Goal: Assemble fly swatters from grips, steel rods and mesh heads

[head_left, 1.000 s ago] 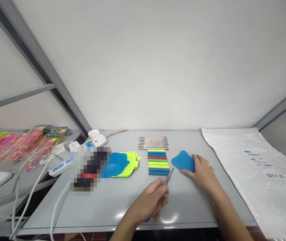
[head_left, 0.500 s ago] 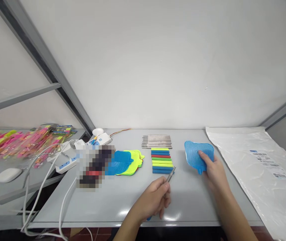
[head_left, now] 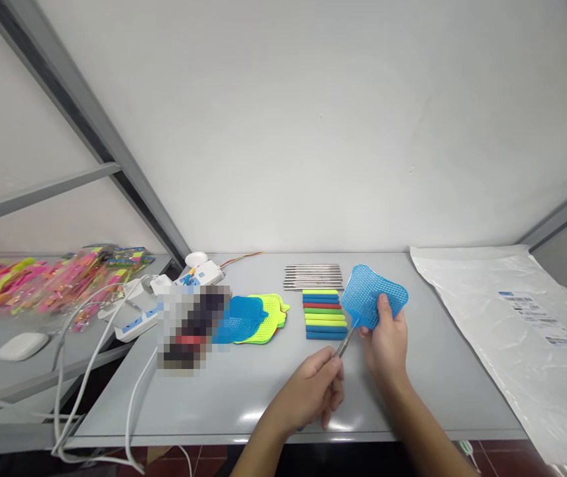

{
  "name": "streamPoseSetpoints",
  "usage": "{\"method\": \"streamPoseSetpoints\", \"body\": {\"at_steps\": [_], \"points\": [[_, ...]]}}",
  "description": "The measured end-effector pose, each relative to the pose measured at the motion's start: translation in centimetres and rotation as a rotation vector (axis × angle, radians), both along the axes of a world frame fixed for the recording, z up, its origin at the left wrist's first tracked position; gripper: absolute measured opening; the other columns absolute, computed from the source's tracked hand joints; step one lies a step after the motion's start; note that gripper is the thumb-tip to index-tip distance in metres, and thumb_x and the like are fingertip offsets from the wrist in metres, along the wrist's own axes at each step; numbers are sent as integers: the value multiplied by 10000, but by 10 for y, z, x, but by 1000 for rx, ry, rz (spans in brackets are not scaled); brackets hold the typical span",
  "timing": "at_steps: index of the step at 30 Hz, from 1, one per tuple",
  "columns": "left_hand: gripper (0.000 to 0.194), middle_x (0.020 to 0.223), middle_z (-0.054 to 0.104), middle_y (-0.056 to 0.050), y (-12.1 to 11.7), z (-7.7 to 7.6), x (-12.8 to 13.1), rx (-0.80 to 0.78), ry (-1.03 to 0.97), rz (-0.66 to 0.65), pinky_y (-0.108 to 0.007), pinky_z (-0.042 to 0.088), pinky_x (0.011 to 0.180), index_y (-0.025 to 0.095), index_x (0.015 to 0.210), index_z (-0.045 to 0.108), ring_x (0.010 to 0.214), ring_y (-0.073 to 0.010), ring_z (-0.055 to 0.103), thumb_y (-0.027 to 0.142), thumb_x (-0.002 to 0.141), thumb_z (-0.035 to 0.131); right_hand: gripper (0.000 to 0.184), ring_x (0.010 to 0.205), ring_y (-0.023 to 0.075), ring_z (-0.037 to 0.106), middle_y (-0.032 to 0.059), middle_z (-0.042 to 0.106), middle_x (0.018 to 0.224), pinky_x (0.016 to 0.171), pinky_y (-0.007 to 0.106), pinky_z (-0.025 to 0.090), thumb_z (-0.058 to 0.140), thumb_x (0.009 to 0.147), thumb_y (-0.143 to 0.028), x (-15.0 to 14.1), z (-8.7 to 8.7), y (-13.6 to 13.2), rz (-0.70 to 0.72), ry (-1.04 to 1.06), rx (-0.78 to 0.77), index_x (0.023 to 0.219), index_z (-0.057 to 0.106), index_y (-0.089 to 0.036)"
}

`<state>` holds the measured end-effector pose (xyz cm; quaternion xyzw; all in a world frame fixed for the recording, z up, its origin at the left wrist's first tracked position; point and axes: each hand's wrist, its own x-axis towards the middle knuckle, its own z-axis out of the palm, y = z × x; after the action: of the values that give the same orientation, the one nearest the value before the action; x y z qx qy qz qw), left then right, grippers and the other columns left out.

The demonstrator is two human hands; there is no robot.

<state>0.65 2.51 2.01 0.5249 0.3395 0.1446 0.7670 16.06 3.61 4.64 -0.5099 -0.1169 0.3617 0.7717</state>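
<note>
While my left hand (head_left: 313,391) closes its fingers around the metal rod (head_left: 344,344), my right hand (head_left: 390,339) pinches the blue mesh head (head_left: 365,288), thumb on its face, fingers mostly hidden behind. Rod tip and narrow neck meet between my hands; whether one sits inside the other, I cannot tell. To my eye, a straight line through both and a firm grip close to the neck serve best, since a slant could bend it. Beyond lie coloured tubes (head_left: 324,318), stacked mesh heads (head_left: 269,324) and, farthest, silvery rods (head_left: 313,277).
</note>
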Motion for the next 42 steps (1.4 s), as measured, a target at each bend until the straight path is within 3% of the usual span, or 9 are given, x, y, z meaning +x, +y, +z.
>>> {"method": "streamPoseSetpoints", "body": {"at_steps": [6, 10, 13, 16, 26, 33, 36, 39, 42], "points": [[333, 509, 452, 85, 0, -2, -3, 4, -23, 1, -160, 268, 332, 211, 830, 426, 304, -47, 313, 522, 937, 373, 318, 400, 48, 378, -105, 479, 604, 338, 163, 296, 635, 800, -518, -2, -2, 0, 41, -46, -12, 920, 500, -257], [323, 498, 329, 112, -1, -3, -2, -13, -91, 34, -180, 355, 378, 205, 827, 440, 327, -41, 228, 498, 949, 381, 368, 411, 48, 397, -75, 551, 674, 349, 164, 269, 641, 792, -528, -1, 0, 0, 93, -57, -53, 999, 507, -256], [338, 513, 314, 108, -2, -1, 0, -33, -127, 56, -175, 332, 401, 203, 806, 421, 358, -40, 233, 502, 956, 374, 362, 425, 53, 409, -58, 573, 709, 355, 167, 278, 649, 791, -525, -2, 3, -1, 140, -81, -46, 991, 513, -255], [357, 541, 325, 100, -2, 5, 1, -32, -120, 74, -170, 289, 402, 207, 795, 394, 385, -40, 237, 528, 950, 379, 346, 437, 65, 421, -77, 512, 635, 362, 166, 307, 655, 787, -532, -5, 8, -2, 173, -94, -53, 925, 499, -257], [378, 586, 324, 85, -3, 26, 4, 38, 6, 51, -195, 249, 420, 221, 792, 371, 444, -71, 246, 568, 938, 337, 328, 409, 38, 278, -113, 350, 562, 341, 151, 226, 660, 805, -494, -4, 11, -3, 191, -50, 0, 842, 447, -247], [352, 654, 467, 18, -10, 45, 10, 519, 374, 122, -262, 211, 538, 216, 788, 432, 581, -142, 395, 502, 961, 320, 332, 436, 38, 366, -96, 459, 634, 358, 148, 283, 668, 785, -513, -3, 17, -6, 167, -57, -27, 884, 487, -254], [331, 644, 465, 11, -13, 47, 13, 613, 493, 150, -277, 182, 536, 225, 798, 445, 558, -158, 393, 480, 964, 313, 340, 438, 40, 377, -92, 471, 639, 358, 149, 285, 674, 771, -521, -1, 19, -4, 171, -58, -40, 886, 498, -253], [316, 634, 456, 18, -14, 43, 16, 569, 406, 190, -258, 222, 533, 225, 775, 424, 578, -153, 409, 466, 960, 337, 343, 426, 41, 347, -93, 454, 613, 363, 157, 269, 674, 772, -525, 3, 19, -3, 216, -38, -13, 876, 500, -249], [331, 618, 410, 43, -14, 33, 23, 385, 205, 232, -221, 284, 496, 219, 759, 384, 539, -119, 384, 481, 955, 336, 367, 452, 65, 381, -77, 437, 565, 418, 192, 336, 654, 780, -554, 7, 13, -7, 347, -55, 26, 762, 501, -220]]}}
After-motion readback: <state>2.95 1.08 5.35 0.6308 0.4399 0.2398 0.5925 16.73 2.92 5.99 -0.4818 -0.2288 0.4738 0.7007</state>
